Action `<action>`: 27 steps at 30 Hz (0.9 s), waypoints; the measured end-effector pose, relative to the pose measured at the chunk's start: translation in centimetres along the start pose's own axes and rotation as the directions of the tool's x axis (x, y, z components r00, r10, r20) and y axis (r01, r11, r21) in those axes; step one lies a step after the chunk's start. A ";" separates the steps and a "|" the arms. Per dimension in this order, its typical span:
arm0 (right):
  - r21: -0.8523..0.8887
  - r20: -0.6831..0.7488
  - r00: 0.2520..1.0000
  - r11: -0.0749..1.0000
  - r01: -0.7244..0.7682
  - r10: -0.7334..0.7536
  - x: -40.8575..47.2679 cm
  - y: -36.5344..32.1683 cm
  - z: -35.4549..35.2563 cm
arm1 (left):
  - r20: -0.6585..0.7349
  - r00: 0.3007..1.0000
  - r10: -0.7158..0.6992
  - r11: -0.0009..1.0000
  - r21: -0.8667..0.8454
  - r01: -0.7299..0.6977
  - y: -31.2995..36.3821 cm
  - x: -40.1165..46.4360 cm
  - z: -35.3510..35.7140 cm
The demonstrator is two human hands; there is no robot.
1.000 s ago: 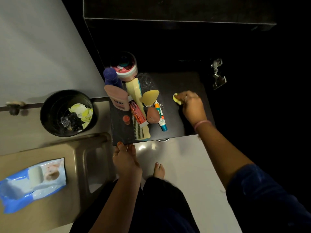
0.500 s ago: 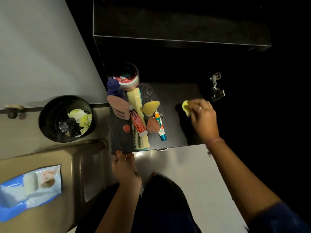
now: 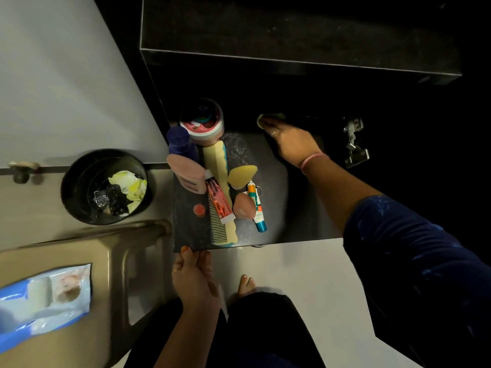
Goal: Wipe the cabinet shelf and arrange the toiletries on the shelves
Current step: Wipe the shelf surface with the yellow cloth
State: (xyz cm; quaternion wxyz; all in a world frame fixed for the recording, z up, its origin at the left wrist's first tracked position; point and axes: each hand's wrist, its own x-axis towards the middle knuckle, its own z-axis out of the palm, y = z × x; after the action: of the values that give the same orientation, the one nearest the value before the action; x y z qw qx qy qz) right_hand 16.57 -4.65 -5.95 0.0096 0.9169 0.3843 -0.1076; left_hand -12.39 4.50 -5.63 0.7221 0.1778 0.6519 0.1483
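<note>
A dark cabinet shelf (image 3: 292, 208) juts out below me. On its left half lie several toiletries: a round jar (image 3: 202, 122), a blue-capped bottle (image 3: 180, 143), a pink bottle (image 3: 187, 173), a yellow comb (image 3: 220, 197), a red tube (image 3: 218, 201), a yellow sponge (image 3: 242, 175) and a lip balm stick (image 3: 257, 208). My right hand (image 3: 289, 140) holds a yellow wipe (image 3: 261, 119) at the shelf's far edge, deep in shadow. My left hand (image 3: 194, 277) grips the shelf's near left edge.
A black bin (image 3: 77, 181) with crumpled wipes stands left of the shelf. A blue wipes pack (image 3: 43, 298) lies on a beige stool (image 3: 114, 251). A metal hinge (image 3: 354, 144) sits at the right. An upper shelf (image 3: 292, 35) overhangs. My bare foot (image 3: 245, 284) is on the floor.
My right hand has carried the yellow wipe from the middle of the shelf toward its far edge. My left hand has stayed on the near edge.
</note>
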 end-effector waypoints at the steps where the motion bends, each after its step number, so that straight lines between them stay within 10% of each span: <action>1: -0.017 0.006 0.999 0.999 -0.048 0.048 -0.4 0.7 0.0 | 0.005 1.000 -0.005 1.000 -0.001 0.005 0.0 0.0 -0.1; 10: 0.067 -0.039 0.791 0.791 -0.608 0.611 -2.1 3.3 0.4 | 0.025 1.000 0.010 1.000 0.003 -0.010 0.1 -0.2 0.1; 27: 0.334 0.107 0.730 0.667 -0.666 0.675 -6.2 0.2 0.5 | 0.028 0.999 -0.016 0.999 -0.036 0.017 0.0 -0.5 0.0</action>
State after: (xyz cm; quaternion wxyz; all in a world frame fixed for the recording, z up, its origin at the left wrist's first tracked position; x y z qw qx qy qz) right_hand 12.35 -9.17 -5.16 -0.1197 0.9812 -0.0052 -0.1512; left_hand -12.46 4.25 -5.17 0.7355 0.1613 0.6404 0.1516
